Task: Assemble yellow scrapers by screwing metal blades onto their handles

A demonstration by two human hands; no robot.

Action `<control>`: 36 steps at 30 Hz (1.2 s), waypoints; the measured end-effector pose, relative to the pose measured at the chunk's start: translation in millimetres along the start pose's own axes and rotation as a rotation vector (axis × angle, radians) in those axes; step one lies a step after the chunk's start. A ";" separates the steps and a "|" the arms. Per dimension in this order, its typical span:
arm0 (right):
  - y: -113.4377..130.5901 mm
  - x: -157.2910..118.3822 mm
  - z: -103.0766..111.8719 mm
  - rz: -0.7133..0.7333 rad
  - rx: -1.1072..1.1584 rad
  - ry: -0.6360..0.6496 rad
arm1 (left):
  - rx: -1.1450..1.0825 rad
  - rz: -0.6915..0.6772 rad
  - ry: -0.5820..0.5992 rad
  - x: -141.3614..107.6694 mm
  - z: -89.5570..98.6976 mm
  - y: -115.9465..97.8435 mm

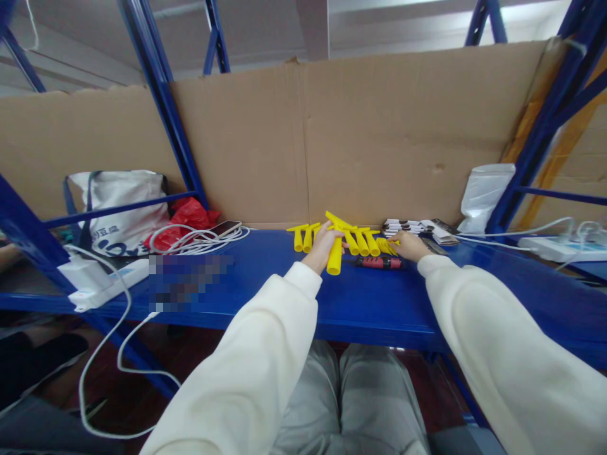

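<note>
My left hand is closed around a yellow T-shaped plastic piece, its round hollow tube pointing toward me and its flat crossbar at the far end. My right hand pinches a small yellow piece over a little pile of yellow parts. More yellow T-shaped pieces stand in a row on both sides of my left hand, such as one at the left and one at the right. A red and black screwdriver lies in front of the pile.
The blue shelf is backed by cardboard. Small black-and-white boxes and a silvery pouch are behind my right hand. Leftward are coiled white cables, a red bag, a cloth bag and a power strip.
</note>
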State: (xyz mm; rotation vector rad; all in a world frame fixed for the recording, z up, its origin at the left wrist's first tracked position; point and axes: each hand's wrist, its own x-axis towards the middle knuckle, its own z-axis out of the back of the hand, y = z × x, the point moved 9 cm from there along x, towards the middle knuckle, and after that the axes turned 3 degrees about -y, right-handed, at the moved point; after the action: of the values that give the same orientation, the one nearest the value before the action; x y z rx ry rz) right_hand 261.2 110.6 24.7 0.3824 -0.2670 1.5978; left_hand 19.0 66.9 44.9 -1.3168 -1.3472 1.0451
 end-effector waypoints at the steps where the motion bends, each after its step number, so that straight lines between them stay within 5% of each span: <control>1: 0.9 1.8 -1.7 -0.001 0.002 0.015 | -0.011 0.009 0.000 -0.9 0.5 1.8; 9: 2.4 5.7 -6.6 0.027 -0.026 0.047 | 0.032 0.069 -0.005 -2.8 -4.0 18.0; 27: -7.3 19.6 -19.3 -0.038 -0.050 0.103 | 0.027 0.089 0.007 -5.3 -6.1 19.1; 36: -16.6 11.9 -3.6 -0.113 -0.037 0.050 | 0.099 0.016 0.029 -3.5 -8.1 15.9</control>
State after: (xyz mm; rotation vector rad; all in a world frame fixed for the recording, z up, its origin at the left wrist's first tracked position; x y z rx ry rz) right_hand 277.0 124.1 25.3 0.3229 -0.2323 1.4873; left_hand 29.9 63.9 30.6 -1.2668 -1.2495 1.0858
